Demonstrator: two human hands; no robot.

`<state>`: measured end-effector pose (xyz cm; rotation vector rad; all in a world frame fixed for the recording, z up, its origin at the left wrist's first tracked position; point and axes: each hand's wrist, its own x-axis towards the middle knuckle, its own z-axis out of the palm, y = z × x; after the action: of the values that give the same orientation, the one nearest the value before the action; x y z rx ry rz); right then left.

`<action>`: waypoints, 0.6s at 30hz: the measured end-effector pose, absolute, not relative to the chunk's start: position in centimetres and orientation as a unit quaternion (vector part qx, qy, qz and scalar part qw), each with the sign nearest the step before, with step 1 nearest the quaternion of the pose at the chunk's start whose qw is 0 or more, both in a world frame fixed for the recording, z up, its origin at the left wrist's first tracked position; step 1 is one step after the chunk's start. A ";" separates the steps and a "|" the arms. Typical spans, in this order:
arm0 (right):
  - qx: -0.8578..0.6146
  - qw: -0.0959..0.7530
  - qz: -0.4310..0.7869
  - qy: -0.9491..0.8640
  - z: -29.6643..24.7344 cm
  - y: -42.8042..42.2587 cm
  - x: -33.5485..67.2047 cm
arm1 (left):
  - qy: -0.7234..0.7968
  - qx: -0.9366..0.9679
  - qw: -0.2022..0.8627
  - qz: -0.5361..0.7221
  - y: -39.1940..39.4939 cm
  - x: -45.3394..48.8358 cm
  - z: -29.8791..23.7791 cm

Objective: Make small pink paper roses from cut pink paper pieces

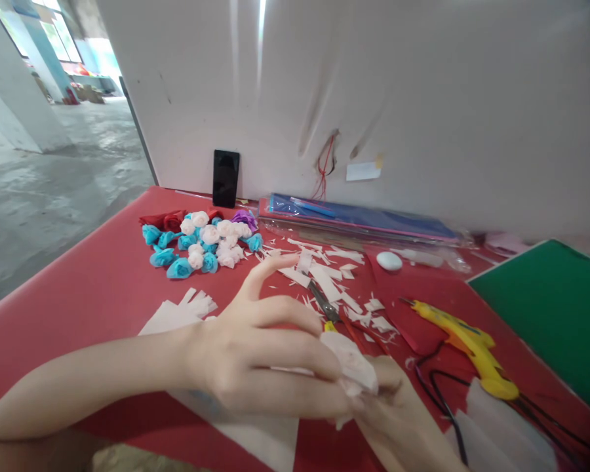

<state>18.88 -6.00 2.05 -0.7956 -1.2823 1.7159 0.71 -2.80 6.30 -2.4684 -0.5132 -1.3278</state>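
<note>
Left hand, one: nearest the camera, fingertips against the flower, one digit raised clear; whether it pinches is hidden. Right hand, one: narrow, holding the flower from below and the side. Flower, one, pale, between both hands, over the worktop.

Handling, as judged: firm hold at the base, light touch at the petals — thin paper likely creases. Left fingers best kept soft along the edge, so the layers lie even and uncrushed.

Counts: blue roses, about nine, overlapping; pale roses, about eight, bunched; red roses, at least two; purple rose, one — all in one heap, far left. Phone, one, leaning at the wall. Glue gun, one, yellow, right of the hands. Metal-tipped tool, one, type unclear, among scraps too many to count. White oval, one. Green board, one, right edge.
</note>
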 end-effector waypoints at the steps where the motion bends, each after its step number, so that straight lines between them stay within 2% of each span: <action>1: -0.323 0.418 0.683 -0.505 2.1 -6.1 18.8 | -0.141 -0.853 0.149 -0.480 -2.7 0.8 6.1; 3: -0.334 0.420 0.678 -0.502 2.3 -6.3 18.7 | -0.089 -0.833 0.147 -0.526 -2.6 1.2 5.6; 6: -0.372 0.420 0.636 -0.530 2.4 -6.4 18.7 | -0.104 -0.785 0.142 -0.595 -2.5 1.7 4.8; 12: -0.437 0.453 0.524 -0.574 2.2 -6.5 19.0 | -0.141 -0.803 0.175 -0.552 -2.5 1.6 5.1; 18: -0.448 0.443 0.473 -0.616 2.1 -6.6 19.4 | -0.176 -0.819 0.190 -0.511 -2.4 1.4 5.3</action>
<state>19.44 -6.64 2.14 -1.1117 -1.5273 1.1724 1.45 -2.42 5.32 -2.3024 -0.4939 -1.4365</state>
